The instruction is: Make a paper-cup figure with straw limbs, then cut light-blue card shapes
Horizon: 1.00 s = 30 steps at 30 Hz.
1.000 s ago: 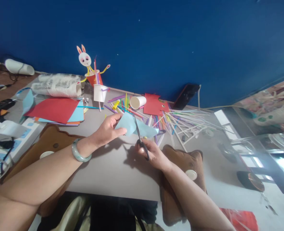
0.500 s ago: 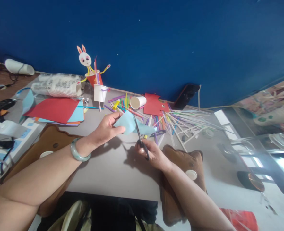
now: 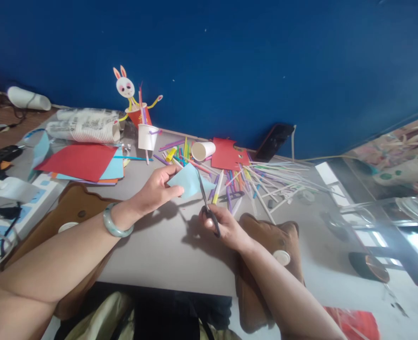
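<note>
My left hand point(image 3: 161, 185) pinches a light blue sheet of paper point(image 3: 187, 182) between thumb and fingers, just above the table. A pair of scissors point(image 3: 206, 203) with dark handles is gripped in my right hand point(image 3: 225, 225), its blades pointing up and away at the paper's right side. Some of the paper shows to the right of the blades. Behind the hands lie a white paper cup point(image 3: 203, 151) on its side, a red paper piece point(image 3: 226, 153) with cut edges, and a heap of coloured sticks point(image 3: 265, 184).
A rabbit figure point(image 3: 125, 88) in a red cup stands against the blue wall. To the left are red paper point(image 3: 79, 160), stacked paper cups point(image 3: 84, 130) and a power strip point(image 3: 21, 212). Brown cushions point(image 3: 77, 200) lie under both forearms. A dark phone point(image 3: 274, 141) leans on the wall.
The strip of blue paper to the right of the blades has shrunk from view, uncovering a yellow-and-white marker-like stick. Both hands stay nearly in place.
</note>
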Tool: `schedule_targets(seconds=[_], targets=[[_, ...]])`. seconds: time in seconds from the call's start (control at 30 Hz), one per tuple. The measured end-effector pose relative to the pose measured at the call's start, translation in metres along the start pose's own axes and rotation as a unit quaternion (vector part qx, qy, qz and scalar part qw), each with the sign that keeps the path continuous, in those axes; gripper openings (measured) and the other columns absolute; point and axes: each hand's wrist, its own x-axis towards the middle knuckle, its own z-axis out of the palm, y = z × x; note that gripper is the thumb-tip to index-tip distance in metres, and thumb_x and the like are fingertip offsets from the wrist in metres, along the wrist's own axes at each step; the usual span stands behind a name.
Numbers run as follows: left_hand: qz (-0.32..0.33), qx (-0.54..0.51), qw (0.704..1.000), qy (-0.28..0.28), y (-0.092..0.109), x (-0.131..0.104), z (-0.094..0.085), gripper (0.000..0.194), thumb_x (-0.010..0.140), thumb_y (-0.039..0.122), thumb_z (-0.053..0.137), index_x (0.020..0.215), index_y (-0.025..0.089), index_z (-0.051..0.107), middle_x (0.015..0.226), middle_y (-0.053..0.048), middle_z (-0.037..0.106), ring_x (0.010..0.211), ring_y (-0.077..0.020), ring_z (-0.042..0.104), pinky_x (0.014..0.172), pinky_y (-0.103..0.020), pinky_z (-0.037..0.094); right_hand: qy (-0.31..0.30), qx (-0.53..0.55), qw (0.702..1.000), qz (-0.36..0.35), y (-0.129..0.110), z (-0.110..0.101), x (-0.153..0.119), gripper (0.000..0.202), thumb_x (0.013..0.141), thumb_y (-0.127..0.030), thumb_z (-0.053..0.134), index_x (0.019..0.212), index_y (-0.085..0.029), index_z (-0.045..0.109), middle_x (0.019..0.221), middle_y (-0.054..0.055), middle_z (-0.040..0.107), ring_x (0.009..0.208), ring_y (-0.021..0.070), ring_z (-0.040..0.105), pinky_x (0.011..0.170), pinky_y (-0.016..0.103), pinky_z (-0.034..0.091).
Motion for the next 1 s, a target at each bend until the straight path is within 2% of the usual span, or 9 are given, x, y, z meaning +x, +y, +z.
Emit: schedule_targets(seconds=[0.37, 0.63, 1.0], targets=[[-0.021, 0.010, 0.999, -0.026, 0.0063, -0.0011, 0.0010, 0.011, 0.068, 0.017, 0.060, 0.080, 0.016, 0.060, 0.072, 0.003, 0.055, 0.070, -0.0115, 0.053, 0.064, -0.021, 0.043, -0.004, 0.007, 1.000, -0.003, -0.0005, 0.0002, 0.0001, 0.056, 0.074, -0.071, 0.065, 0.071, -0.016, 0.054, 0.060, -0.003, 0.049, 0.055, 0.0088, 0.041, 0.053, 0.023, 0.037], [-0.026, 0.007, 0.999, -0.018, 0.0076, 0.0000, 0.0004, 0.015, 0.067, 0.018, 0.060, 0.081, 0.016, 0.062, 0.075, 0.001, 0.059, 0.068, -0.0132, 0.055, 0.061, -0.022, 0.044, -0.003, 0.007, 1.000, 0.017, -0.0010, 0.0010, -0.0001, 0.058, 0.072, -0.074, 0.065, 0.070, -0.017, 0.054, 0.059, -0.002, 0.050, 0.054, 0.0093, 0.041, 0.052, 0.024, 0.037], [-0.020, 0.000, 1.000, -0.011, 0.0042, 0.0009, -0.0011, 0.012, 0.066, 0.016, 0.060, 0.079, 0.016, 0.061, 0.073, 0.002, 0.059, 0.066, -0.0123, 0.054, 0.060, -0.022, 0.044, 0.000, 0.003, 1.000, 0.000, -0.0003, 0.0006, -0.0001, 0.058, 0.074, -0.073, 0.064, 0.069, -0.016, 0.054, 0.061, -0.003, 0.047, 0.056, 0.0089, 0.039, 0.054, 0.024, 0.035]])
